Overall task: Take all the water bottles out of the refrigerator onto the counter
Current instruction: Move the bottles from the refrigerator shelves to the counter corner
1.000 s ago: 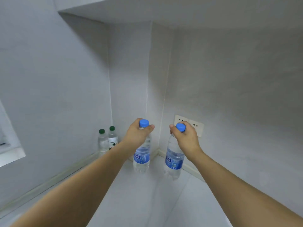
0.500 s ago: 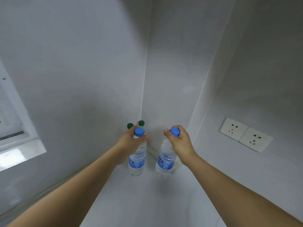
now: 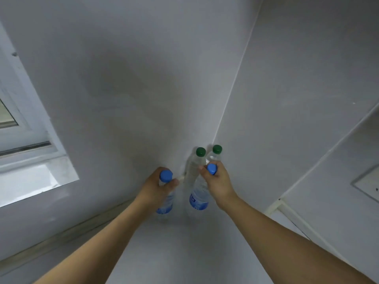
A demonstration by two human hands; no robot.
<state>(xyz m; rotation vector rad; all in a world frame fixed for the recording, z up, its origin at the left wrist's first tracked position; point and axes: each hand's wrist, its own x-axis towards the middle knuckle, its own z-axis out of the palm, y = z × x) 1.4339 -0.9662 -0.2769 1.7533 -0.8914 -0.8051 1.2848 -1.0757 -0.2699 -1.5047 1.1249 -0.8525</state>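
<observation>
You have swung both blue-capped bottles left toward the far corner, your left hand [image 3: 158,187] gripping one bottle [image 3: 165,203] and your right hand [image 3: 218,183] the other [image 3: 199,198], now just before the two green-capped bottles [image 3: 198,160] on the counter [image 3: 174,253], so set-down looks close.

Soft, even, fairly dim light fills the scene, brightest at the window sill [image 3: 39,179] on the left, where daylight seems to enter. A broad, faint shadow lies on the far wall [image 3: 133,85]. Straight edges bow toward the frame's borders from the wide lens. Detail is soft throughout, with no harsh glare.
</observation>
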